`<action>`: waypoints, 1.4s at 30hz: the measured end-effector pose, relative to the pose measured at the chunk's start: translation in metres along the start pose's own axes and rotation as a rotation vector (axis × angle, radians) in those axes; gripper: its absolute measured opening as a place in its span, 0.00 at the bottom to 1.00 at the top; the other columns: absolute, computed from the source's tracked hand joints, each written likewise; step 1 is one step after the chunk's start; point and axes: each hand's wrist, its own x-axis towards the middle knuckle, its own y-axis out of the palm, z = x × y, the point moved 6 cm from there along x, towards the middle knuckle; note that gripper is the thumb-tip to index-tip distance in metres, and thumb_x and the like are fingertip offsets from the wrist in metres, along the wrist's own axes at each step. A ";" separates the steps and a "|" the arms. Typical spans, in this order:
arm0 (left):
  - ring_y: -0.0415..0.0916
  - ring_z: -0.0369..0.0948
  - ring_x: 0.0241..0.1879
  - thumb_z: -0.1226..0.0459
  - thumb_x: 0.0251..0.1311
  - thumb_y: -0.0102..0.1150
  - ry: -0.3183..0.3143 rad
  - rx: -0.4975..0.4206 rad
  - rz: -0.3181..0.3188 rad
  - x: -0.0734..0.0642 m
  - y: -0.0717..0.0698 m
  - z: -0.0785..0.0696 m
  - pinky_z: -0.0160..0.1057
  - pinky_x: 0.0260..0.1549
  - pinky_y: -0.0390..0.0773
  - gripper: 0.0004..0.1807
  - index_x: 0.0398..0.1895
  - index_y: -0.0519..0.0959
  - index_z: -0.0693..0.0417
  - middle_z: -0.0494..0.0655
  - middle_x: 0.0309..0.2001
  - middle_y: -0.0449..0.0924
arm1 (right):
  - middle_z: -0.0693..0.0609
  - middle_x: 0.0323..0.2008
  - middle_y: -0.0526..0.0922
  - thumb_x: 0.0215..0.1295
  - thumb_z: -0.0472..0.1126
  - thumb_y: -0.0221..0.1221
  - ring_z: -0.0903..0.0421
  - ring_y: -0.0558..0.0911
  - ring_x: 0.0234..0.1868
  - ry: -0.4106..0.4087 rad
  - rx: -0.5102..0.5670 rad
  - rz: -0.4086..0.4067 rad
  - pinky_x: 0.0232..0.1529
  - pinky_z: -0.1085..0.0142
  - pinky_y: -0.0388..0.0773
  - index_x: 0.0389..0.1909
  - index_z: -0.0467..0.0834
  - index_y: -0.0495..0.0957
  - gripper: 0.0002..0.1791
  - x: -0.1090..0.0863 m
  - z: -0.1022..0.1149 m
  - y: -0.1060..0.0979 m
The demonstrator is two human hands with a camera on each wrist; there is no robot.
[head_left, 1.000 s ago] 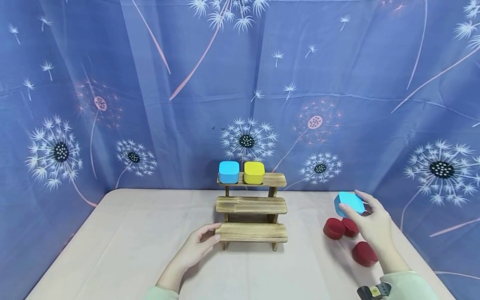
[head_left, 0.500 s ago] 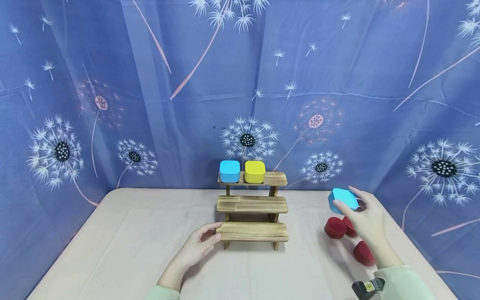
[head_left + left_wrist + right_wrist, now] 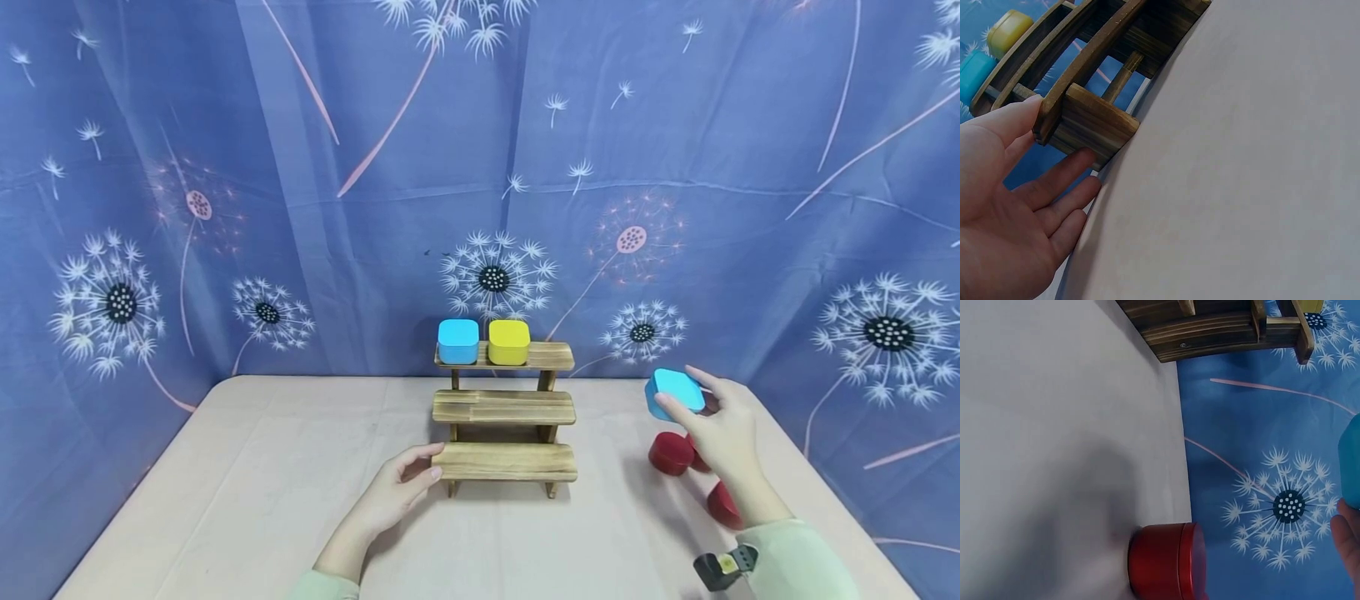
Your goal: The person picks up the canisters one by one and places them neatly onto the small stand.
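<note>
My right hand (image 3: 722, 429) holds a blue rounded-square box (image 3: 678, 393) between thumb and fingers, raised over the right side of the table. Part of this blue box (image 3: 1350, 465) also shows at the edge of the right wrist view. At the three-step wooden display stand (image 3: 502, 461), the thumb and index finger of my left hand (image 3: 390, 493) pinch the left end of the bottom step. The other left fingers extend loosely beside the stand's leg, as the left wrist view shows. On the top step sit a second blue box (image 3: 458, 342) and a yellow box (image 3: 508, 342), side by side.
Under and beside my right arm lie red round tins (image 3: 671, 453), partly covered by the hand. One red tin (image 3: 1163, 561) appears close up in the right wrist view. A blue dandelion-print cloth (image 3: 360, 275) hangs behind the pale tabletop (image 3: 285, 433).
My right hand has carried the blue box a little leftward and upward, away from the red tins. My left hand keeps its place at the stand.
</note>
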 end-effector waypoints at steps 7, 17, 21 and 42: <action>0.73 0.50 0.55 0.60 0.63 0.57 -0.029 -0.055 0.012 0.000 0.001 0.001 0.44 0.49 0.79 0.26 0.63 0.69 0.60 0.63 0.60 0.70 | 0.46 0.49 0.75 0.53 0.44 0.69 0.79 0.74 0.30 0.001 0.020 0.006 0.29 0.85 0.73 0.62 0.43 0.71 0.34 0.002 0.002 0.006; 0.73 0.52 0.57 0.60 0.63 0.58 -0.022 -0.043 0.013 -0.001 0.000 0.000 0.47 0.54 0.77 0.26 0.62 0.70 0.59 0.61 0.57 0.73 | 0.43 0.52 0.77 0.53 0.44 0.69 0.76 0.73 0.30 -0.010 0.029 0.016 0.31 0.85 0.73 0.62 0.44 0.71 0.34 0.003 0.009 0.015; 0.73 0.52 0.56 0.60 0.63 0.58 -0.019 -0.037 0.009 -0.001 0.000 -0.001 0.46 0.54 0.77 0.25 0.62 0.70 0.60 0.61 0.56 0.74 | 0.46 0.51 0.76 0.54 0.44 0.69 0.75 0.74 0.31 -0.012 0.042 0.016 0.31 0.85 0.72 0.62 0.43 0.71 0.33 0.005 0.012 0.019; 0.73 0.50 0.56 0.59 0.63 0.57 -0.031 -0.047 0.024 0.001 0.000 0.002 0.47 0.53 0.77 0.26 0.64 0.69 0.57 0.60 0.58 0.72 | 0.44 0.55 0.75 0.52 0.39 0.70 0.74 0.73 0.33 -0.051 0.121 0.022 0.31 0.85 0.71 0.62 0.44 0.72 0.34 0.012 0.032 0.034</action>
